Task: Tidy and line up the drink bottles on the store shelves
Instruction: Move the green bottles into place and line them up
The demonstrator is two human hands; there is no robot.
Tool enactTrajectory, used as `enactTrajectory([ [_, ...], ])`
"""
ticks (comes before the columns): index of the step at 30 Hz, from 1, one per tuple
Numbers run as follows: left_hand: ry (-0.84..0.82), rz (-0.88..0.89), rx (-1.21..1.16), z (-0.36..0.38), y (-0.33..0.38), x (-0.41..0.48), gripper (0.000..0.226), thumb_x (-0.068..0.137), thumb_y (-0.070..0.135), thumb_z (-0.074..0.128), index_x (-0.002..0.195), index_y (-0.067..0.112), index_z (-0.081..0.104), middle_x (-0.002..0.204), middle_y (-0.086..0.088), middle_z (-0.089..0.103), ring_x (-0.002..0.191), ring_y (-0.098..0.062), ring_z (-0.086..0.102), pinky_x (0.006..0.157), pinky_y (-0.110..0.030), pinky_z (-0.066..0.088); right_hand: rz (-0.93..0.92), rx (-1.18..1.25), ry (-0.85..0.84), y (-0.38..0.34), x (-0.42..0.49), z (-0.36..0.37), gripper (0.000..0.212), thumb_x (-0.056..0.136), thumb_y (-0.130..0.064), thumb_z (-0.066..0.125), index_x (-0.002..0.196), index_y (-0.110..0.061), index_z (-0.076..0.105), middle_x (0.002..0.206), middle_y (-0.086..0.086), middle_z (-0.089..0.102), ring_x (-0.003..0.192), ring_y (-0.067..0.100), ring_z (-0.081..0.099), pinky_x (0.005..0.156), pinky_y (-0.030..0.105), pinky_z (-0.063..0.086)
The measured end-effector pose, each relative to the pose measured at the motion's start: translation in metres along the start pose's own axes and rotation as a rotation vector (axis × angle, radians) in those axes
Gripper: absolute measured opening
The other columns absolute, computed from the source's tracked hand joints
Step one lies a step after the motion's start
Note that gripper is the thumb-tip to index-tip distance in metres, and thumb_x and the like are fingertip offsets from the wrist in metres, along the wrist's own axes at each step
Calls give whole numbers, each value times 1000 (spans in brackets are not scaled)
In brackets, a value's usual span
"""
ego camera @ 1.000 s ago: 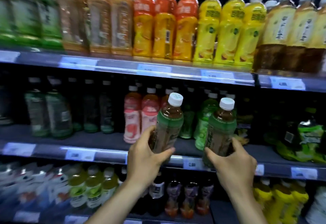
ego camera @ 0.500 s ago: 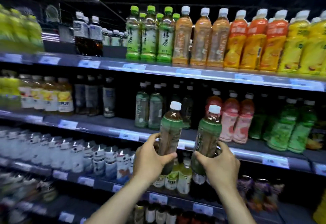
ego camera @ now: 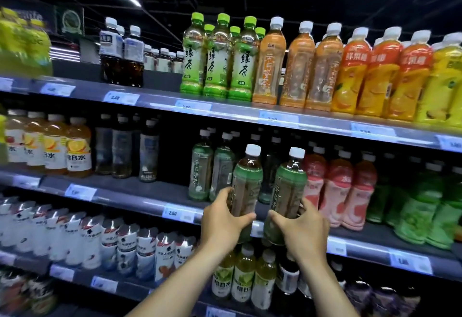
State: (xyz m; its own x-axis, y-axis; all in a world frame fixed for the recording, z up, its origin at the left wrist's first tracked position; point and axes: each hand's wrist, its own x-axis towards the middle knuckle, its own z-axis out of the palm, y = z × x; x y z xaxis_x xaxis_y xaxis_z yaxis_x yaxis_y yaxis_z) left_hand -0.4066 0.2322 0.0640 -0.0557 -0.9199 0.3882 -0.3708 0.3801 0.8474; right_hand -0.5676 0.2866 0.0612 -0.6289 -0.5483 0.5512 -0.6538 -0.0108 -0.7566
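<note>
I hold two brown tea bottles with green labels and white caps, upright, in front of the middle shelf. My left hand grips the left tea bottle near its base. My right hand grips the right tea bottle low down. The two bottles are side by side, a small gap apart. Just behind them on the shelf stand two matching green-label bottles to the left and pink-label bottles to the right.
The top shelf carries green tea, amber tea, orange and yellow juice bottles in rows. Dark bottles and orange-label bottles stand further left on the middle shelf. White-label bottles fill the lower shelf. Light green bottles stand at the right.
My view has swung left along the shelves, with both hands carrying the two tea bottles leftwards. They now sit before the gap between the green-label and pink-label bottles.
</note>
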Motion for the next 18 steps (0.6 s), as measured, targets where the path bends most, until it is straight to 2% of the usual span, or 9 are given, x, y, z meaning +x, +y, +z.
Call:
enactTrajectory([
  [2,8,-3,11,17,4,17,90,73,45,87,149,27,44,141,2,61,128,-19,57,89,-25,47,9,32,-24,3,18,9,68,67,-47,90,124,-18,67,99,0,75,89,20,69,70,28,51],
  [4,30,-7,11,31,7,32,90,73,44,87,150,26,43,142,0,60,129,-21,57,91,-28,49,6,87,-38,6,36,17,49,70,-39,91,108,-21,65,88,-8,69,78,12,62,67,27,47],
  [6,60,-7,19,43,8,47,89,73,44,87,148,25,45,139,-1,62,127,-21,58,90,-28,50,-14,85,-46,9,49,25,41,69,-36,91,94,-29,59,79,-17,65,69,4,58,60,21,45],
  [9,85,-11,14,53,6,66,86,68,49,89,142,27,51,128,1,69,116,-18,65,90,-30,55,-12,105,-56,14,65,43,43,65,-41,90,99,-27,69,80,-15,74,74,2,69,64,25,57],
  [11,88,-15,17,60,1,77,85,64,54,88,138,29,53,121,3,72,108,-16,69,86,-35,60,-12,111,-72,18,73,53,45,64,-42,90,102,-28,70,80,-14,75,76,2,71,67,28,59],
  [15,102,-36,8,69,-7,93,84,69,51,87,142,28,51,125,3,71,113,-17,67,88,-38,60,-43,113,-86,25,79,68,48,64,-46,89,105,-29,70,82,-14,76,78,3,71,70,31,60],
  [18,100,-20,26,73,-13,100,83,72,50,85,143,27,49,126,2,70,114,-17,67,88,-32,58,-42,108,-93,31,83,75,48,64,-50,86,106,-31,69,83,-15,75,79,4,71,72,33,60],
])
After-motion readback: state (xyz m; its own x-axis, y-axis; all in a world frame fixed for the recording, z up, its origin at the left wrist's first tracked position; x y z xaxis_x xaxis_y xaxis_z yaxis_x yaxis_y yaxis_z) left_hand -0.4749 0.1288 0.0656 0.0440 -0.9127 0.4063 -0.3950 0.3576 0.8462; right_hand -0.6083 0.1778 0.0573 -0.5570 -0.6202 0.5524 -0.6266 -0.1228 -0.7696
